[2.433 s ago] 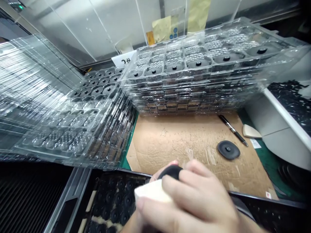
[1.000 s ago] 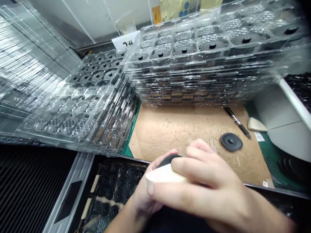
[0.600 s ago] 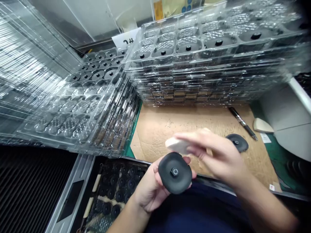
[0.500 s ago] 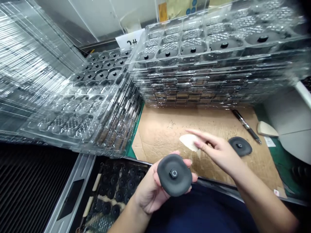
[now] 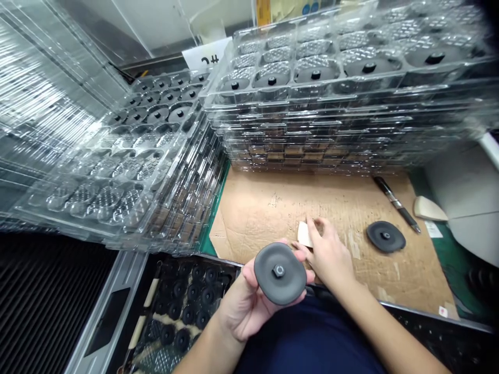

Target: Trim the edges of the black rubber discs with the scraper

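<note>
My left hand (image 5: pixel 244 306) holds a black rounded disc (image 5: pixel 279 274) with a small hub in its middle, face up, over the near edge of the cardboard sheet (image 5: pixel 273 208). My right hand (image 5: pixel 326 253) rests on the cardboard just right of the disc, its fingers closed on a small cream-white wedge-shaped block (image 5: pixel 303 234) that touches the cardboard. A second black disc (image 5: pixel 385 237) lies flat on the cardboard, further right.
Tall stacks of clear blister trays (image 5: pixel 343 104) holding black discs stand behind the cardboard; more trays (image 5: pixel 128 161) lean at the left. A black pen (image 5: pixel 395 202) and another cream block (image 5: pixel 429 210) lie at the right. A bin of small black parts (image 5: pixel 187 306) sits below left.
Earlier my right hand rubbed the cream block over the disc. It has since lifted off, moved right and down, and set the block onto the cardboard. The left hand still holds the disc.
</note>
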Demonstrator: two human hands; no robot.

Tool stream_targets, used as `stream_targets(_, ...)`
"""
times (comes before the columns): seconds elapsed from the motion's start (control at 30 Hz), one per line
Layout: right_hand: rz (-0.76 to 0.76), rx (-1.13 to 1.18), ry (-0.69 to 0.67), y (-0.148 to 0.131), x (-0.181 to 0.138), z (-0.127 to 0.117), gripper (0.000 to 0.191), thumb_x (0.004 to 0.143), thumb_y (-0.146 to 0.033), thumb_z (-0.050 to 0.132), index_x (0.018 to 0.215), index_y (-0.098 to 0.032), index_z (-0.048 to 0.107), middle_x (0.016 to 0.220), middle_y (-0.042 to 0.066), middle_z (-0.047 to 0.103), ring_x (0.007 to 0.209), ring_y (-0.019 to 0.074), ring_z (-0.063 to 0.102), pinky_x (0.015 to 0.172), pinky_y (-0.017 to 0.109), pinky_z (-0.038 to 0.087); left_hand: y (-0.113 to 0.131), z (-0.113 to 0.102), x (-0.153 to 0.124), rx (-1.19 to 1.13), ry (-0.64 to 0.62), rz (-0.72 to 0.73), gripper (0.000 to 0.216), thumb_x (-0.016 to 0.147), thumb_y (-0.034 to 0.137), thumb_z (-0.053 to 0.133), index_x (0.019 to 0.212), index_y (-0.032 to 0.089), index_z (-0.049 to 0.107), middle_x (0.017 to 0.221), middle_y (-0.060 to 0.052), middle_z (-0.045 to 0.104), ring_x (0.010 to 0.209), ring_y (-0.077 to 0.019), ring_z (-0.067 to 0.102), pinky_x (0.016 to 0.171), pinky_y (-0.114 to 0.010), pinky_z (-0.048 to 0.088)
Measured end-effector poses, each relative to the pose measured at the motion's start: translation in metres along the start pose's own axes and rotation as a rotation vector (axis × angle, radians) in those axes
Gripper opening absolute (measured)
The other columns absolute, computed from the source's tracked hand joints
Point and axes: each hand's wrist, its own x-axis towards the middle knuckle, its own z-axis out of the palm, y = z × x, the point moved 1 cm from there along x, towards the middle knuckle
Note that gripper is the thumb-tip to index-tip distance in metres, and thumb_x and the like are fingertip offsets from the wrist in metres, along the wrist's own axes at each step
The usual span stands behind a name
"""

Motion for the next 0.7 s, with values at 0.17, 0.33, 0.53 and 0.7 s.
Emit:
stream_targets(0.17, -0.060, 0.118, 0.030, 0.008, -0.004, 0.002, 0.050, 0.096, -0.046, 0.024, 0.124, -0.017, 0.053, 0.099, 0.009, 0.055, 0.075, 0.0184, 0.058, 0.063, 0.030, 0.049, -0.005, -0.004, 0.000, -0.056, 0.058, 0.055, 0.052, 0.073, 0.041, 0.062, 0.121, 0.021, 0.053, 0.128, -0.009, 0.049, 0.115, -0.0275, 0.050, 0.093, -0.030, 0.047)
stream_targets(0.33, -0.142, 0.279, 0.024, 0.013, -0.028, 0.004, 0.036, 0.098, -0.041, 0.030, 0.109, -0.021, 0.058, 0.100, 0.001, 0.060, 0.081, 0.0121, 0.060, 0.072, 0.023, 0.048, -0.006, -0.003, 0.000, -0.047, 0.079, 0.070, 0.051, 0.073, 0.039, 0.062, 0.120, 0.020, 0.054, 0.126, -0.009, 0.050, 0.114, -0.0278, 0.051, 0.094, -0.031, 0.046)
stream_targets(0.53, -0.050, 0.427, 0.082, 0.005, -0.012, -0.045, 0.029, 0.096, -0.036, 0.036, 0.113, -0.019, 0.051, 0.096, 0.003, 0.060, 0.077, 0.0128, 0.059, 0.060, 0.022, 0.046, -0.009, 0.005, -0.001, 0.041, 0.106, 0.077, 0.052, 0.072, 0.039, 0.065, 0.119, 0.019, 0.054, 0.124, -0.010, 0.051, 0.113, -0.0291, 0.051, 0.095, -0.033, 0.045)
stream_targets(0.7, -0.477, 0.644, 0.260, -0.045, -0.007, -0.127, 0.020, 0.094, -0.025, 0.042, 0.112, -0.022, 0.052, 0.097, 0.002, 0.057, 0.081, 0.0125, 0.051, 0.072, 0.027, 0.040, -0.017, 0.015, -0.003, 0.110, 0.045, 0.100, 0.044, 0.071, 0.036, 0.066, 0.110, 0.017, 0.060, 0.111, -0.007, 0.059, 0.104, -0.0164, 0.057, 0.094, -0.022, 0.044)
